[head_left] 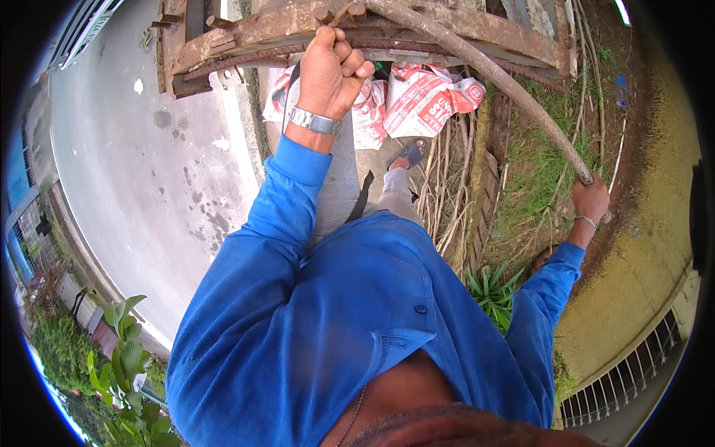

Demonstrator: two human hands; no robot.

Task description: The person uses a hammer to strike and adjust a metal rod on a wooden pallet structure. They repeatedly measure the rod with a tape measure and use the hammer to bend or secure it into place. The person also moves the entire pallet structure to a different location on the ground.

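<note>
My left hand point(331, 74), a silver watch at its wrist, is closed at the edge of a rusty metal frame point(253, 46). From its top a thin rusty rod point(340, 15) runs up between two short pegs point(322, 15) on the frame. Out to the right, my right hand point(589, 200) is wrapped round the lower end of a long, curved brown pipe point(491, 68). The pipe's upper end reaches the frame beside the pegs; exactly how it meets the rod is hard to make out.
Red and white sacks point(424, 100) lie below the frame, near my sandalled foot point(412, 152). Long thin branches point(447, 194) and grass point(536, 179) lie to the right, beside a yellowish wall point(640, 253). Left is a grey paved road point(141, 164). A leafy plant point(123, 365) stands lower left.
</note>
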